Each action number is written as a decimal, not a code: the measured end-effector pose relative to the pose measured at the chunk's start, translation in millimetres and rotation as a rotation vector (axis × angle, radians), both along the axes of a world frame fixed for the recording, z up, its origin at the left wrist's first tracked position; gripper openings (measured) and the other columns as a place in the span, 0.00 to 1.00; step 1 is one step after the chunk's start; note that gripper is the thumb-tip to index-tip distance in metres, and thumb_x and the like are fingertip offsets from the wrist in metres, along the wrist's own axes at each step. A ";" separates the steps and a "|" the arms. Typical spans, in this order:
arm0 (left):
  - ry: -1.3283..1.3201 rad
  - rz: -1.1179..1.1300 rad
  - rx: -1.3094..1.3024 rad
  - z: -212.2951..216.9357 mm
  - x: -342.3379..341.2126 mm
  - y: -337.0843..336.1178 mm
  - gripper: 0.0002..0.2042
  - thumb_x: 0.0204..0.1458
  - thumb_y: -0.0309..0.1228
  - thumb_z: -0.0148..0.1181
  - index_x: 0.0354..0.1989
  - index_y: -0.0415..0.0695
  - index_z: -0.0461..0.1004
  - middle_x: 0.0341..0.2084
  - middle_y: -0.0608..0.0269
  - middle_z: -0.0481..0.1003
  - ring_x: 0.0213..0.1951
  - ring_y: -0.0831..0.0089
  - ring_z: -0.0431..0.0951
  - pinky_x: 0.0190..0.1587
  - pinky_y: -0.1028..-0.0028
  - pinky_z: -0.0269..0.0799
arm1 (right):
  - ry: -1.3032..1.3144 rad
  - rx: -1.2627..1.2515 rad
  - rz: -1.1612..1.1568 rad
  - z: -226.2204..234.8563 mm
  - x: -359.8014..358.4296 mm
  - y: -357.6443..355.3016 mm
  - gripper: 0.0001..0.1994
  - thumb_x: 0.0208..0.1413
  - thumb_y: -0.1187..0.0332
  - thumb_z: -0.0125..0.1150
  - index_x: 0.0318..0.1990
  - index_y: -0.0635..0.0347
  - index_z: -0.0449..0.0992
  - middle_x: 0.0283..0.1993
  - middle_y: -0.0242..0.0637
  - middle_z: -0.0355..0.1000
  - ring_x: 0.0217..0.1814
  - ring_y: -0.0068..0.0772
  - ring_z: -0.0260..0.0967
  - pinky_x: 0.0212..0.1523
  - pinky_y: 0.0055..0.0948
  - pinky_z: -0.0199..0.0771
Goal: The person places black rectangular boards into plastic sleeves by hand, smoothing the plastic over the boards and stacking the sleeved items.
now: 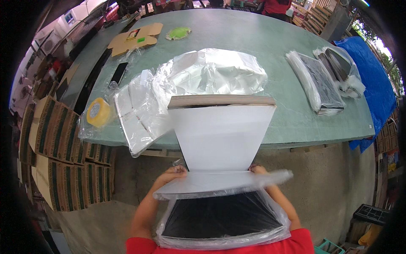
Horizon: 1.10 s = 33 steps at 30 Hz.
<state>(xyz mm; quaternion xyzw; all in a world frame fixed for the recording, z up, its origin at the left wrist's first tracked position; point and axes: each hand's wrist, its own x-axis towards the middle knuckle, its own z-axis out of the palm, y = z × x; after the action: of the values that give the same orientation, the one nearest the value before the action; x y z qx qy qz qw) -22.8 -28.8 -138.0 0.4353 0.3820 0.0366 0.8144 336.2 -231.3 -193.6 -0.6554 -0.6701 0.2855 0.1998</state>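
A white board [224, 135] stretches from the table edge toward me, on a stack with layered brown edges [222, 100]. My left hand [175, 171] is closed at its near left corner, on the edge of a clear plastic sleeve [220, 184]. Opposite it, my right hand [258, 169] grips the sleeve at the near right corner; some of its fingers are hidden. The sleeve's right end is blurred. Against my body, below the sleeve, lies a dark panel [224, 216] wrapped in clear plastic.
Crumpled clear plastic bags [207, 72] lie on the green table [270, 38], beside a yellow tape roll [99, 112] and a black phone [119, 73]. Plastic-wrapped dark panels [317, 82] sit at right, near a blue tarp [368, 80]. Cardboard cartons [63, 131] are stacked at left.
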 end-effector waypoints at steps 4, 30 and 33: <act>0.247 -0.229 0.502 -41.9 4.9 12.4 0.12 0.42 0.34 0.57 0.32 0.40 0.69 0.22 0.67 0.67 0.27 0.77 0.67 0.31 0.78 0.63 | 0.351 -0.136 -0.706 -49.5 -26.7 3.7 0.08 0.43 0.72 0.45 0.26 0.61 0.73 0.27 0.41 0.70 0.31 0.36 0.68 0.35 0.31 0.67; -0.551 0.204 0.700 197.1 129.9 15.2 0.17 0.52 0.39 0.46 0.41 0.37 0.67 0.36 0.63 0.67 0.40 0.75 0.65 0.44 0.75 0.59 | 0.970 -0.077 -0.044 222.8 -95.0 122.4 0.17 0.45 0.61 0.59 0.38 0.63 0.67 0.34 0.31 0.68 0.38 0.22 0.63 0.39 0.22 0.63; -0.369 0.121 0.603 183.2 114.1 14.0 0.14 0.50 0.38 0.50 0.38 0.38 0.69 0.32 0.66 0.68 0.36 0.79 0.65 0.41 0.79 0.60 | 1.027 0.041 -0.128 241.7 -86.2 121.1 0.15 0.40 0.68 0.64 0.36 0.61 0.69 0.33 0.30 0.68 0.37 0.21 0.63 0.37 0.23 0.63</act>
<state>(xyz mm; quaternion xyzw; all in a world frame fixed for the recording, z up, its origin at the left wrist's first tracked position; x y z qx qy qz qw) 91.3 -14.8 45.2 0.6186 0.2258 0.2738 0.7010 250.1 -110.2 48.1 -0.4663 -0.4496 0.5446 0.5327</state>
